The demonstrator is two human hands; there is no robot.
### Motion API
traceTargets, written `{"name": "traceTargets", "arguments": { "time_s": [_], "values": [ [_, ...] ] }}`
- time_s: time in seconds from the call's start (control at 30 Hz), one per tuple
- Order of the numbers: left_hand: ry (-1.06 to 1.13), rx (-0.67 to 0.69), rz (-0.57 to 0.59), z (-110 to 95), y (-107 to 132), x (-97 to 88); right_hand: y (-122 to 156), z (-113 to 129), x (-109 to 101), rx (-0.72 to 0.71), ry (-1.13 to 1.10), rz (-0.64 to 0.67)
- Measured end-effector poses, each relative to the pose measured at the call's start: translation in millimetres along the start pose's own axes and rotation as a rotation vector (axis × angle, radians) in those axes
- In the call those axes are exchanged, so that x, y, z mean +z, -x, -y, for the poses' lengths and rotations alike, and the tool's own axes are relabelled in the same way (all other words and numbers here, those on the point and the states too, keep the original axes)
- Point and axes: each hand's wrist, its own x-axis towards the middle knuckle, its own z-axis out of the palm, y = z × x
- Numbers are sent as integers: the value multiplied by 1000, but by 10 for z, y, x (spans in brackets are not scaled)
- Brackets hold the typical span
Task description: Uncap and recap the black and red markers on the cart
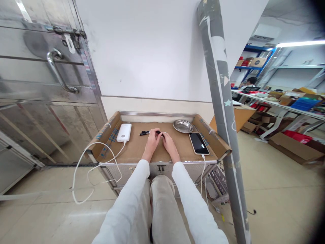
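Pinching a slim black pen [149, 132] at frame center, left hand [152, 137] and right hand [168, 140] are holding it lengthwise left-right above brown cardboard [142, 149].

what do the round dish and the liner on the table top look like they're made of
Round dish: probably stainless steel, shiny grey with bright reflections. Liner: corrugated cardboard by the look, matte brown, its folded-up side flaps carrying tape.

Small black item [157, 132] indistinct between hands
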Motion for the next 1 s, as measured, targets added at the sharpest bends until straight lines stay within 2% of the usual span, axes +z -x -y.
{"name": "traceTargets", "arguments": {
  "time_s": [0.27, 0.4, 0.5, 0.57, 0.7, 0.77, 0.87, 1.0],
  "values": [
    [-25, -164, -191, -16, -14, -69, -20, -38, 23, 27, -50, -8],
    [-19, -229, -243, -20, -21, -99, -16, -3, -1, 37, -13, -27],
    [-12, -263, -250, 1, -16, -100, -4, 34, -35, 73, 59, -91],
    [25, -265, -151, 25, -5, -86, 3, 51, -58, 108, 115, -159],
    [49, -155, 212, 65, 32, -41, 3, 56, -85, 153, 182, -232],
    [-25, -102, 338, 74, 46, -29, 1, 47, -85, 155, 193, -238],
    [-177, -86, 413, 88, 57, -27, 4, 30, -72, 124, 190, -213],
    [-253, -140, 361, 133, 72, -11, 21, 24, -46, 34, 177, -90]
  ]
}}
